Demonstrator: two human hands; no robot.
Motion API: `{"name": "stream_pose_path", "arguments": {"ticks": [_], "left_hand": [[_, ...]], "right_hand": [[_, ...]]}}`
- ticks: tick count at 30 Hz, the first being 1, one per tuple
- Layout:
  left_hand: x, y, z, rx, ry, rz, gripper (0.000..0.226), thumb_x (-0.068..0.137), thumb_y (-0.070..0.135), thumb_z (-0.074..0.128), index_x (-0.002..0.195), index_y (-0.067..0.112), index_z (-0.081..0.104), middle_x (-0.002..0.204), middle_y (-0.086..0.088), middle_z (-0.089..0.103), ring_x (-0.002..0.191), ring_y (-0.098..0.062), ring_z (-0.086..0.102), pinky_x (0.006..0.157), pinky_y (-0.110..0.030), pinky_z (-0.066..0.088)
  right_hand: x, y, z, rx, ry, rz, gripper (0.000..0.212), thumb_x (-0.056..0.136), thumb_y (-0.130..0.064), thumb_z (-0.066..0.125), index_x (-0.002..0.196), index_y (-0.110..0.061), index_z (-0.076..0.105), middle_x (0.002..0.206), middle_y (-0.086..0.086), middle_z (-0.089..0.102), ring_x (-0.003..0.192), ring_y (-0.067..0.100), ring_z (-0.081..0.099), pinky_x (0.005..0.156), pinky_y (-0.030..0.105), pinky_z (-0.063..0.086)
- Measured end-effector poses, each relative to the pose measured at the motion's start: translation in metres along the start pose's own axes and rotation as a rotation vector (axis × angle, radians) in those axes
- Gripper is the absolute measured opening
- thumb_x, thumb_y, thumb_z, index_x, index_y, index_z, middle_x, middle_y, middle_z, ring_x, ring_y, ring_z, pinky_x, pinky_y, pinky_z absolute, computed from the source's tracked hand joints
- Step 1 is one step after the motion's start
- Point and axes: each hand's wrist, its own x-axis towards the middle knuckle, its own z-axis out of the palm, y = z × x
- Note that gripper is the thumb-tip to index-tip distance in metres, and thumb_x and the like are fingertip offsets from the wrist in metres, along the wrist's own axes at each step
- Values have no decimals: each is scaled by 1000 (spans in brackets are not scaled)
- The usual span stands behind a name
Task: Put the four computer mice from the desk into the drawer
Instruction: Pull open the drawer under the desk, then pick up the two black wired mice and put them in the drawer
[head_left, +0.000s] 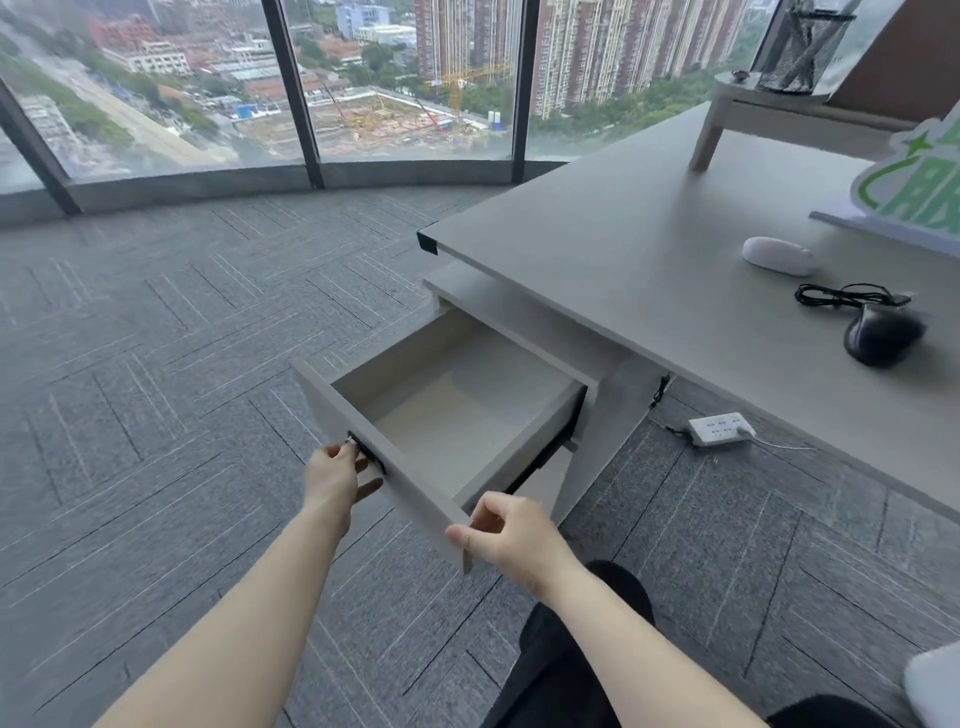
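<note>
Carpeted office by tall windows; grey desk (649, 249) at right w/ its drawer (447, 410) pulled out, nothing inside. Left hand (332, 475) pinches the lock/key at the drawer front, right hand (511, 532) grips the front's near corner, fingers curled over the edge. Step looks like opening; no mouse moved yet. Next: let go, reach right to the desktop. Only 2 of 4 mice in view: white mouse (779, 254), black mouse (883, 335) w/ coiled cable. 1 power strip (719, 428) on the floor.

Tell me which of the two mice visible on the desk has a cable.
The black mouse, nearer the desk's front edge: a coiled black cable lies against it. The white mouse behind it shows no cable.
</note>
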Motion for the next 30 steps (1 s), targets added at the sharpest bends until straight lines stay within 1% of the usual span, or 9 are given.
{"name": "stream_pose_path", "arguments": {"ticks": [6, 13, 15, 17, 20, 22, 24, 27, 30], "left_hand": [[-16, -9, -53, -20, 22, 10, 34, 101, 17, 45, 127, -5, 49, 128, -22, 58, 114, -31, 61, 65, -43, 58], [-29, -16, -87, 25, 35, 28, 33, 101, 16, 45, 125, -4, 51, 122, -17, 59, 114, -30, 60, 73, -46, 57], [-36, -15, -92, 77, 70, 24, 35, 99, 21, 48, 125, -3, 51, 122, -17, 57, 110, -32, 59, 78, -51, 57], [-43, -9, -92, 249, 177, 86, 45, 93, 28, 48, 128, -1, 48, 130, -22, 53, 111, -39, 57, 87, -55, 53], [-68, 18, -72, 515, 285, 389, 46, 95, 24, 43, 136, 3, 45, 137, -21, 46, 122, -38, 48, 98, -49, 40], [-84, 40, -40, 552, 237, 618, 39, 97, 21, 44, 131, 3, 50, 132, -20, 51, 122, -35, 47, 102, -48, 38], [-99, 60, 6, 559, 106, 748, 34, 96, 20, 46, 125, 6, 56, 125, -17, 57, 117, -32, 51, 102, -47, 41], [-134, 76, 93, 554, -135, 857, 28, 95, 18, 50, 120, 10, 61, 118, -9, 60, 106, -21, 57, 92, -31, 43], [-179, 84, 185, 551, -371, 916, 27, 94, 17, 54, 118, 10, 63, 115, -8, 63, 99, -17, 60, 88, -27, 44]], "right_hand": [[-17, -21, 30, -106, -172, -73, 37, 76, -54, 73, 74, -20, 58, 70, -9, 58, 64, 7, 50, 61, 27, 45], [-28, -32, 54, -153, -233, -88, 37, 76, -54, 72, 73, -20, 56, 71, -7, 56, 64, 11, 48, 63, 30, 44], [-32, -33, 54, -151, -253, -65, 44, 75, -62, 68, 80, -18, 61, 77, -5, 63, 68, 13, 56, 67, 32, 50], [-34, -36, 48, -147, -230, -56, 53, 77, -69, 60, 89, -18, 68, 86, -2, 71, 78, 17, 66, 74, 37, 56], [-36, -40, 20, -148, -83, -80, 43, 85, -59, 55, 88, -19, 69, 82, -4, 69, 77, 14, 65, 71, 34, 53], [-37, -42, -15, -130, 49, -89, 32, 87, -50, 58, 84, -20, 69, 75, -4, 69, 67, 7, 59, 68, 34, 53], [-42, -42, -58, -132, 224, -97, 25, 87, -41, 59, 79, -19, 69, 71, -1, 70, 61, 5, 56, 68, 36, 53], [-57, -36, -129, -141, 506, -93, 18, 90, -30, 59, 79, -21, 69, 66, -6, 68, 59, 3, 55, 62, 25, 48], [-80, -19, -203, -187, 813, -55, 13, 92, -24, 57, 93, -23, 71, 81, -9, 70, 75, 7, 63, 67, 25, 50]]}}
